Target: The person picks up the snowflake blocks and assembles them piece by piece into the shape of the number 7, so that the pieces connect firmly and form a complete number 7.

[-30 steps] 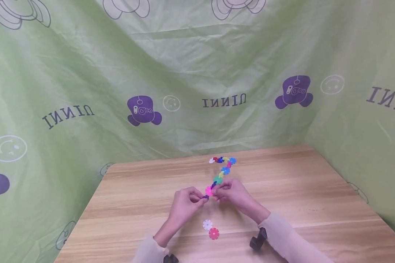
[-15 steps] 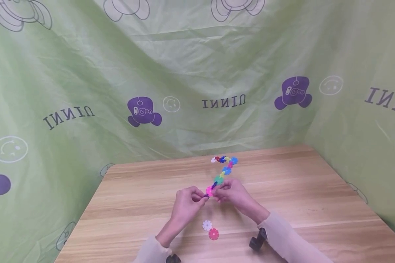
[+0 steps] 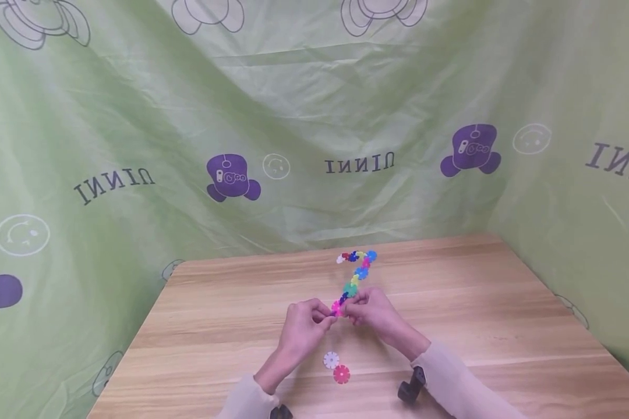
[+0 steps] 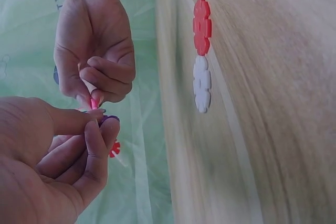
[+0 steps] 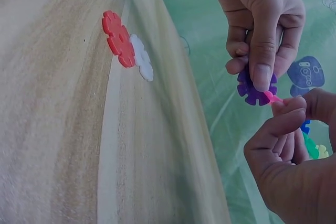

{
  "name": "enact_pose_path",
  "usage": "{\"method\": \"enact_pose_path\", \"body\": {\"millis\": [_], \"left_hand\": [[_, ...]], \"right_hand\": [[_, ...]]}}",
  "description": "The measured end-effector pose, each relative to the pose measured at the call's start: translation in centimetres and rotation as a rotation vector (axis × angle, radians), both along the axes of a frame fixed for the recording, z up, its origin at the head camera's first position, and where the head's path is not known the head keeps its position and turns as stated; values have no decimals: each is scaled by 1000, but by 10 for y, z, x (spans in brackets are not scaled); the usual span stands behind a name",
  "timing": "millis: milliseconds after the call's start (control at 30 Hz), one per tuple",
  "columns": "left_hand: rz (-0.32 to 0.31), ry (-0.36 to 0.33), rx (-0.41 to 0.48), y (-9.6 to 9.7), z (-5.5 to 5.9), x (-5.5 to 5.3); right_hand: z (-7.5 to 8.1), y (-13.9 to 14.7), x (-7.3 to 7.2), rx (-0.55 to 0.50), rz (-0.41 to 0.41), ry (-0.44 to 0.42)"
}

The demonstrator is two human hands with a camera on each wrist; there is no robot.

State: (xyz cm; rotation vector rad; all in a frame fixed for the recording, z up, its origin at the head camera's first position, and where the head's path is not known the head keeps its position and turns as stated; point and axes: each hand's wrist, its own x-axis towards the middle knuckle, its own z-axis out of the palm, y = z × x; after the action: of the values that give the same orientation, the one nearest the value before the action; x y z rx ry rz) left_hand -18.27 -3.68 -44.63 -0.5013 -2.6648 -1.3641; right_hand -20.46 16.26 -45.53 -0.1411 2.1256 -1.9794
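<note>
My left hand (image 3: 304,329) pinches a purple notched plastic disc (image 5: 249,90) between thumb and fingers. Its edge meets a pink notched disc (image 3: 336,306), seen edge-on in the right wrist view. The pink piece is pinched by my right hand (image 3: 380,317), and its far side is linked to a chain of interlocked discs. Beyond it, the chain runs through a green disc (image 3: 350,289), a blue disc (image 3: 361,273) and several others, then bends left to a white disc (image 3: 340,259) at its far end. Fingers partly hide the purple and pink discs.
On the wooden table (image 3: 215,349), a white disc (image 3: 331,360) and a red disc (image 3: 342,374) lie edge to edge in front of the hands. A green printed curtain (image 3: 304,105) surrounds the table's back and sides.
My left hand has shifted slightly right, bringing the purple disc closer against the pink one. The right hand keeps its pinch, and the chain has barely moved.
</note>
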Motion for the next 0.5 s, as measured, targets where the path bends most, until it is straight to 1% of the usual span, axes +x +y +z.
{"method": "enact_pose_path", "body": {"millis": [300, 500], "left_hand": [[4, -35, 13, -2, -3, 0], [-15, -32, 40, -4, -2, -2]], "right_hand": [[-4, 1, 2, -5, 3, 8], [-6, -1, -1, -9, -18, 19]]}}
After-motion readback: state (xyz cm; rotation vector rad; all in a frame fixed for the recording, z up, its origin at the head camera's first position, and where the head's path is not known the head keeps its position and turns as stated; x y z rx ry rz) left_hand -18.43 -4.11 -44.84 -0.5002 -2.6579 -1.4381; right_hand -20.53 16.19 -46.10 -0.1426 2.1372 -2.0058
